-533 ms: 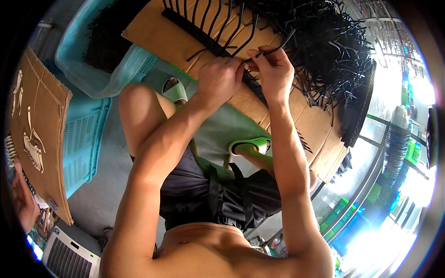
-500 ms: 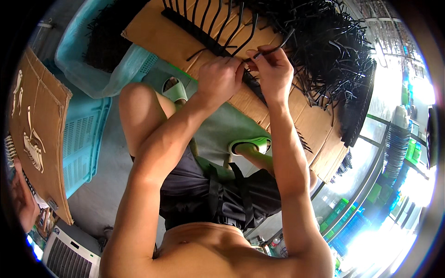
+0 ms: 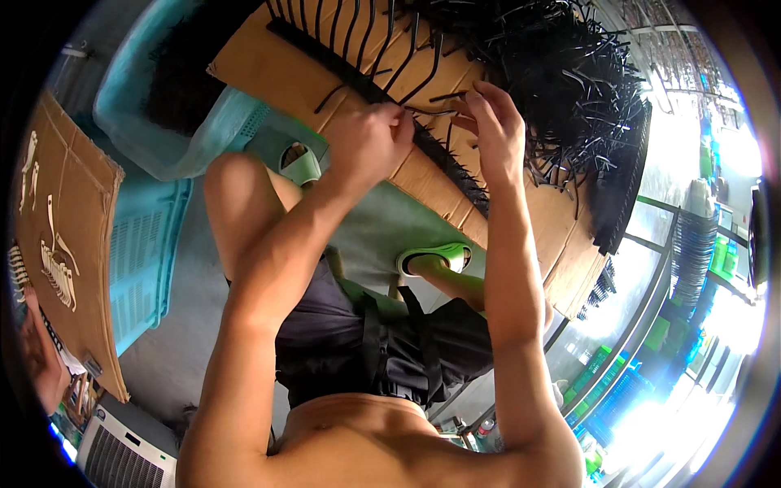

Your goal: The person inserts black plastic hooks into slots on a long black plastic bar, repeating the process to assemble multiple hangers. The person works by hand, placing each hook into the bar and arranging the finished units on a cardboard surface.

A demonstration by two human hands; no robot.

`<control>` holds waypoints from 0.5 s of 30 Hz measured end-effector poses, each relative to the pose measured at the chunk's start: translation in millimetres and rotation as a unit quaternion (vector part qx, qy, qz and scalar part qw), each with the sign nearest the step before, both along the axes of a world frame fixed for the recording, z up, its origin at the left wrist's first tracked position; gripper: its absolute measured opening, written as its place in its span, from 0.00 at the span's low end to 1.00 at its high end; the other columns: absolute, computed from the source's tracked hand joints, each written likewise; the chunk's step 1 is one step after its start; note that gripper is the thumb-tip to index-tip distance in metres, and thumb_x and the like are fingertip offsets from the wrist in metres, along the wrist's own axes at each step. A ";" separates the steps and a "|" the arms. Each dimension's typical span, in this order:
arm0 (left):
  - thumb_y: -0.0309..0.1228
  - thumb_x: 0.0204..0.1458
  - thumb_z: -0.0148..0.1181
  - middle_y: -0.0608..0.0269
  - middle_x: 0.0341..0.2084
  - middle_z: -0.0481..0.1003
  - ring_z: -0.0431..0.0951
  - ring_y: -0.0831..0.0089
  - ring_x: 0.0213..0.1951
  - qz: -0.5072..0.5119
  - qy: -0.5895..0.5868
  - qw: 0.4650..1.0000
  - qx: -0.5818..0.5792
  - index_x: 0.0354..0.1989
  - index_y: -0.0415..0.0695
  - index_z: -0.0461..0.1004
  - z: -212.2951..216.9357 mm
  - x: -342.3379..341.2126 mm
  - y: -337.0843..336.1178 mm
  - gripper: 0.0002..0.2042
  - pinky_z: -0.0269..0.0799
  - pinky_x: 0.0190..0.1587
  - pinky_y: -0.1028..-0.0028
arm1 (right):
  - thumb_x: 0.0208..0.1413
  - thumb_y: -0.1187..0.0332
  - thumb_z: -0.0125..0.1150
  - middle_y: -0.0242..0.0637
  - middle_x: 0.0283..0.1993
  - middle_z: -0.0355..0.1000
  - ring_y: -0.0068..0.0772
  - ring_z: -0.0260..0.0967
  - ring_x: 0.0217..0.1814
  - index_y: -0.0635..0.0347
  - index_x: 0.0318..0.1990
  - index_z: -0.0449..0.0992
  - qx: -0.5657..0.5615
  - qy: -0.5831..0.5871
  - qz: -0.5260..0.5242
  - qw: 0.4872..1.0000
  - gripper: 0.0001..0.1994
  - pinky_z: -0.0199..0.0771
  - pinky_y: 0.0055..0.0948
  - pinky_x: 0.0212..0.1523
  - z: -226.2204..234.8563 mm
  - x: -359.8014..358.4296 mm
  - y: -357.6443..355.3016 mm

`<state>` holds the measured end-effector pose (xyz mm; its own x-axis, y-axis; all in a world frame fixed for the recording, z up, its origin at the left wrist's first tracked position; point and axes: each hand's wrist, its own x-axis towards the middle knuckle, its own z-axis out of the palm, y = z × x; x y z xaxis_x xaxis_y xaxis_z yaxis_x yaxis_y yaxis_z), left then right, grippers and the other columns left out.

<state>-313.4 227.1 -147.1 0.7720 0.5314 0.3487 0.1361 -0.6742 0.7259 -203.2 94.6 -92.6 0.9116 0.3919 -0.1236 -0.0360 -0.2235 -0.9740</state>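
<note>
My left hand is closed at a long black strip lying across brown cardboard; its fingertips are partly hidden. Several bent black plastic rods stick out of this strip, side by side. Right of my left fingers, a thin dark rod reaches toward my other hand. My right hand hovers over the cardboard with curled fingers, a short black rod at their tips. Beyond it spreads a big heap of loose black rods. One more rod lies near my left hand.
A lined blue crate of black pieces stands at the left. Below it are another blue crate and a cardboard sheet with pale pieces, beside another person's hand. A fan-like appliance stands lower left; racks line the right.
My hands have moved apart: the left a little left and down, the right slightly right. The rod that slanted up from my right fingers no longer shows there. The view has shifted slightly.
</note>
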 end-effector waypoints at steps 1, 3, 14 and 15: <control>0.35 0.47 0.64 0.58 0.24 0.78 0.79 0.58 0.25 -0.016 -0.040 0.999 -0.010 0.29 0.43 0.78 -0.9 -0.8 -3.7 0.08 0.74 0.27 0.63 | 0.57 0.74 0.60 0.42 0.41 0.74 0.26 0.75 0.37 0.72 0.49 0.70 0.024 0.015 -0.020 0.999 0.15 0.78 0.24 0.36 -2.8 -3.2 2.0; 0.33 0.48 0.64 0.58 0.25 0.79 0.80 0.60 0.25 0.000 -0.014 1.000 0.014 0.29 0.43 0.78 -2.7 -0.9 -9.1 0.07 0.75 0.28 0.65 | 0.58 0.76 0.57 0.39 0.38 0.73 0.26 0.76 0.36 0.70 0.49 0.69 0.068 -0.040 -0.010 0.997 0.12 0.80 0.24 0.34 -10.4 -10.6 11.1; 0.29 0.49 0.63 0.58 0.21 0.77 0.78 0.59 0.24 -0.031 -0.040 0.995 0.091 0.26 0.44 0.77 -7.9 3.3 -4.5 0.04 0.72 0.26 0.64 | 0.58 0.78 0.57 0.39 0.35 0.75 0.27 0.78 0.33 0.64 0.46 0.70 0.057 -0.247 0.023 0.967 0.09 0.78 0.22 0.33 -29.2 -24.3 12.9; 0.29 0.49 0.63 0.58 0.21 0.77 0.78 0.59 0.24 -0.032 -0.040 0.994 0.092 0.26 0.44 0.77 -7.5 3.2 -4.5 0.04 0.72 0.26 0.64 | 0.58 0.79 0.57 0.39 0.35 0.76 0.27 0.78 0.33 0.64 0.46 0.70 0.032 -0.262 0.028 0.964 0.09 0.78 0.22 0.33 -30.3 -23.9 12.6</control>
